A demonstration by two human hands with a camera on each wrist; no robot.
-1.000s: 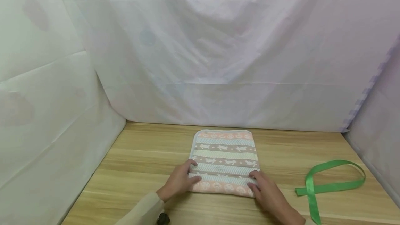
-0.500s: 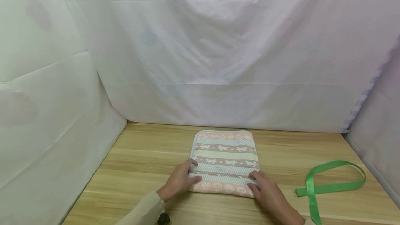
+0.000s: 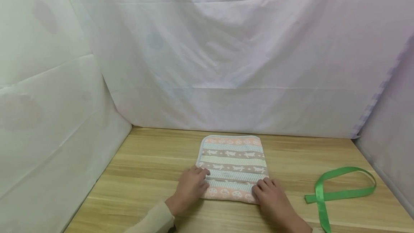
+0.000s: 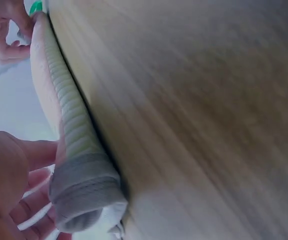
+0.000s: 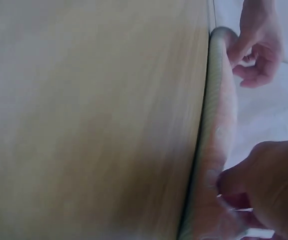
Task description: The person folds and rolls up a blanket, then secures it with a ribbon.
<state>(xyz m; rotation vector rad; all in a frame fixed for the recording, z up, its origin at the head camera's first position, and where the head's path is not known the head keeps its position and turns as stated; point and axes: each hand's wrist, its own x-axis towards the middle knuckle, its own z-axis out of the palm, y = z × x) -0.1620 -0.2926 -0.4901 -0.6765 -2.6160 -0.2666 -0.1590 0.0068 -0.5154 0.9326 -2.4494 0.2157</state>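
A folded towel (image 3: 233,164) with pastel stripes, animal figures and pale blue binding lies flat on the wooden table, its near end turned over in a thick fold. In the head view my left hand (image 3: 192,184) grips the near left corner, fingers curled over the fold and thumb on its near side. At the near right corner my right hand (image 3: 271,197) holds the fold with bent fingers; its thumb is hidden there. Layered edges of the towel (image 4: 86,175) show in the left wrist view, beside my left thumb. My right thumb presses the pink band (image 5: 216,150) in the right wrist view.
A green ribbon (image 3: 349,193) lies in a loose loop on the table (image 3: 145,161), right of the towel. White cloth hangs behind as a back wall (image 3: 226,64), with further white sheets on the left (image 3: 48,118) and right (image 3: 394,146).
Both hands have shifted slightly inward over the towel's near corners, and their fingers are more curled. The right thumb has gone out of sight in the head view. The ribbon stays put.
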